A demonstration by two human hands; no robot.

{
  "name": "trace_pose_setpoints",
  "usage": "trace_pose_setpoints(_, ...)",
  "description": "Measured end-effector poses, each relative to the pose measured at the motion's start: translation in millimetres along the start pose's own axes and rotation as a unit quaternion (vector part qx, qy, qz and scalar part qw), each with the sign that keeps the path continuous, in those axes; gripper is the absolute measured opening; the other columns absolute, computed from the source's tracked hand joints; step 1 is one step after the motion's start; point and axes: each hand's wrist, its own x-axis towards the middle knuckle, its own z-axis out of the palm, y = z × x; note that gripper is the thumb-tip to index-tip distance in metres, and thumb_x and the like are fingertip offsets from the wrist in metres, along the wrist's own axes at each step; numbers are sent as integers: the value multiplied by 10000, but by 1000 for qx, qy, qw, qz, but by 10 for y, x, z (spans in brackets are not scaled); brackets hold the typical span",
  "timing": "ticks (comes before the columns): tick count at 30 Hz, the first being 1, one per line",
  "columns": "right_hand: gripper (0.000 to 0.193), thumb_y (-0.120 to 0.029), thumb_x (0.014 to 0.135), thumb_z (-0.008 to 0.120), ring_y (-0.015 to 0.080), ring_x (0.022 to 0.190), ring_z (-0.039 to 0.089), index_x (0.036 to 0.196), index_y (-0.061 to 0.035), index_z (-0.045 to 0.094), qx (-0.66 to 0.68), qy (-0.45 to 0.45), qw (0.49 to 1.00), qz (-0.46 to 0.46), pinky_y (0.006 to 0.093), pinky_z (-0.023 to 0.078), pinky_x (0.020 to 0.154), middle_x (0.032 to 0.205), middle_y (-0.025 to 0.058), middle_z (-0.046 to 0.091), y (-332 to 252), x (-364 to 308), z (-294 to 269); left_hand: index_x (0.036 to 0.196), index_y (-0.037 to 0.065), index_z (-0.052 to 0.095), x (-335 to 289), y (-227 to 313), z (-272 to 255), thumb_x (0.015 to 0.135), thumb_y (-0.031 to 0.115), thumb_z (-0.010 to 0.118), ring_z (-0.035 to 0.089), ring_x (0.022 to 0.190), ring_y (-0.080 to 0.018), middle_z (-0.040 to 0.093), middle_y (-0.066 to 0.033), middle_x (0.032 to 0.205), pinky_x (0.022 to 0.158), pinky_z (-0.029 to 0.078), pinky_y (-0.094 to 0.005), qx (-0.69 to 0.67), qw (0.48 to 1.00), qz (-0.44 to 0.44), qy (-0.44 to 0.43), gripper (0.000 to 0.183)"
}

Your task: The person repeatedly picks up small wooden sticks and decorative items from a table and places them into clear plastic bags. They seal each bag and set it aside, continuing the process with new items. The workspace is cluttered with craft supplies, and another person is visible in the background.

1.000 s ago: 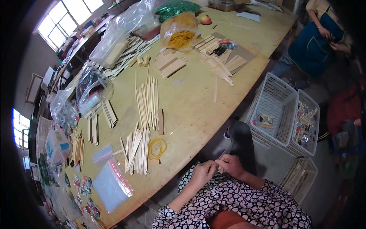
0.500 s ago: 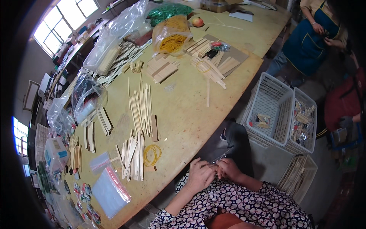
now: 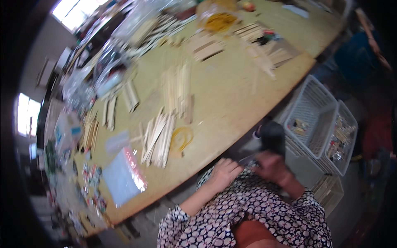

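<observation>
My left hand (image 3: pixel 226 171) is over my lap, just off the table's edge, its fingers curled and pressed together. Whatever it grips is hidden. To its right my right hand (image 3: pixel 271 167) is smeared by motion, so its fingers cannot be read. A thin, pale, shiny thing (image 3: pixel 247 160) shows between the two hands, too blurred to name. On the table nearest my hands lie yellow rubber bands (image 3: pixel 182 138), a loose pile of flat wooden sticks (image 3: pixel 159 138) and a stack of see-through zip bags (image 3: pixel 122 177) with red tops.
More wooden sticks (image 3: pixel 177 89) and flat wooden pieces (image 3: pixel 206 47) lie farther back on the table (image 3: pixel 227 111). A bag of yellow rubber bands (image 3: pixel 219 20) stands at the far side. White plastic crates (image 3: pixel 310 115) stand on the floor at right, near a person in a blue apron (image 3: pixel 357 56).
The whole view has shifted, with the table contents now higher or farther right. My hands have drawn apart, the right one moving to the right and blurring.
</observation>
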Motion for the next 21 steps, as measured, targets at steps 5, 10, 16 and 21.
trace_pose_setpoints(5, 260, -217, 768, 754, 334, 934, 593, 958, -56, 678, 18, 86, 996, -2, 445, 501, 785, 875, 102, 615, -75, 16, 12, 837, 101, 584, -152, -29, -152, 782, 133, 654, 529, 723, -222, 483, -45, 757, 642, 423, -348, -9, 999, -27, 20, 94)
trace_pose_setpoints(10, 183, -66, 763, 686, 316, 862, 564, 944, -88, 707, 92, 11, 995, -25, 424, 470, 758, 868, 99, 583, -128, -1, 68, 842, 91, 564, -255, -8, -247, 776, 108, 631, 538, 727, -233, 473, -57, 763, 651, 469, -364, -8, 997, -56, 46, 96)
trace_pose_setpoints(16, 213, -40, 767, 642, 315, 928, 575, 959, -95, 717, 115, -25, 993, -13, 423, 464, 809, 890, 95, 611, -273, 23, 73, 918, 78, 607, -430, 66, -472, 784, 108, 613, 603, 783, -223, 555, -55, 848, 673, 521, -340, 4, 998, -63, -26, 137)
trace_pose_setpoints(21, 249, -22, 753, 609, 340, 986, 579, 972, -78, 713, 84, -25, 996, -20, 434, 462, 855, 947, 120, 635, -336, 110, 11, 1041, 69, 637, -466, 168, -1148, 779, 84, 634, 637, 829, -210, 617, -60, 905, 693, 535, -336, 47, 994, -90, 29, 263)
